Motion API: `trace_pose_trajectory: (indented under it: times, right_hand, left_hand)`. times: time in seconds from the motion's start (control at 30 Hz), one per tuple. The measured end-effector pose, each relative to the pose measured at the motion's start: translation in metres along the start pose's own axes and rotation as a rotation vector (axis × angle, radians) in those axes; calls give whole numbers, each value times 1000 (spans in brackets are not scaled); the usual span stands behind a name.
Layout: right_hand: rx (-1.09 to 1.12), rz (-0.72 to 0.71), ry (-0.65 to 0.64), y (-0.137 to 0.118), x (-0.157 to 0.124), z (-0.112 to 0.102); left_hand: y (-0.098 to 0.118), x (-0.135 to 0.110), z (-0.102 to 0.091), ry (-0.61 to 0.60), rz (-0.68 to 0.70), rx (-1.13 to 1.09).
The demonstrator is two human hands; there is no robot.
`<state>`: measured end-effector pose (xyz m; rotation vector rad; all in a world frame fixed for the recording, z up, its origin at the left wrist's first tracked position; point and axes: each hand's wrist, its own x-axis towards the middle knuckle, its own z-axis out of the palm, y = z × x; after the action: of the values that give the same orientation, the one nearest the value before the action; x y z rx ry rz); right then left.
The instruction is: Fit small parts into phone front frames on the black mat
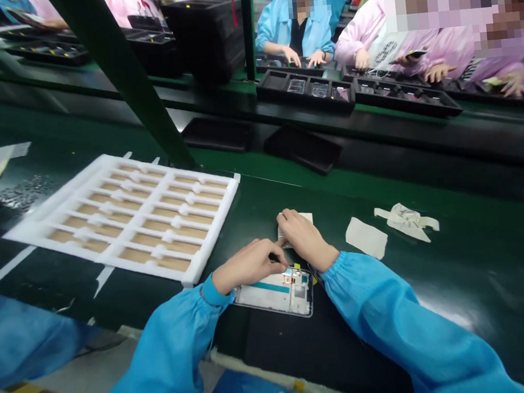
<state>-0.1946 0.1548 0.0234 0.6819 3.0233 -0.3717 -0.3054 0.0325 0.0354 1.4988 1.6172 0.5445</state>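
Note:
A flat white and silver phone frame lies on the dark green bench in front of me. My left hand rests on its upper edge with fingers curled, pinching a thin dark tool whose tip shows near the frame. My right hand is closed too, fingertips pressed on a small pale sheet just beyond the frame. Both sleeves are blue.
A white foam tray with tan strips in its slots lies to the left. Pale backing scraps and a crumpled piece lie to the right. A slanted green post rises behind. Other workers sit across at black trays.

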Motion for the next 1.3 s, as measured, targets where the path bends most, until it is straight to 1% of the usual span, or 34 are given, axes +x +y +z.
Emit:
trace_pose_trajectory:
  times: [0.13, 0.2, 0.27, 0.33, 0.4, 0.5, 0.57, 0.7, 0.8, 0.9, 0.97, 1.0, 1.07, 1.13, 1.3]
  right_hand:
    - [90, -17, 124, 8, -1, 12]
    - [180, -3, 224, 15, 0, 16]
    - [280, 47, 354, 21, 1, 14]
    - [362, 113, 484, 23, -1, 7]
    - [458, 147, 609, 22, -6, -2]
    - [701, 86, 796, 14, -22, -18]
    - [823, 28, 851, 6, -37, -27]
    - [877, 12, 788, -10, -76, -42]
    - [968, 41, 695, -18, -106, -46]
    - [1062, 66, 578, -23, -129, -44]
    - [1076, 68, 547, -25, -139, -39]
    - [1067, 65, 545, -26, -143, -37]
    - [1038, 59, 547, -26, -147, -30]
    - [1022, 70, 539, -26, -149, -23]
    - [1006, 94, 523, -25, -145, -8]
  left_hand:
    - [0, 0, 1, 10, 2, -8]
    - [0, -1, 1, 12, 13, -17]
    - [-1, -1, 1, 9, 29, -32]
    - [-3, -2, 1, 7, 43, -43]
    - [-4, -4, 1, 6, 47, -48]
    - [-5, -5, 2, 6, 46, -54]
    - [-5, -8, 4, 21, 51, -62]
    - [1, -25, 7, 140, 85, -68]
    - [9, -47, 13, 272, 133, 25]
    - [16, -67, 29, 473, 265, 207]
    - [20, -77, 43, 583, 390, 342]
    - [22, -80, 49, 614, 442, 398]
    - [23, -84, 58, 642, 509, 468]
    - [22, -87, 61, 648, 534, 505]
    - [15, -92, 56, 625, 508, 631]
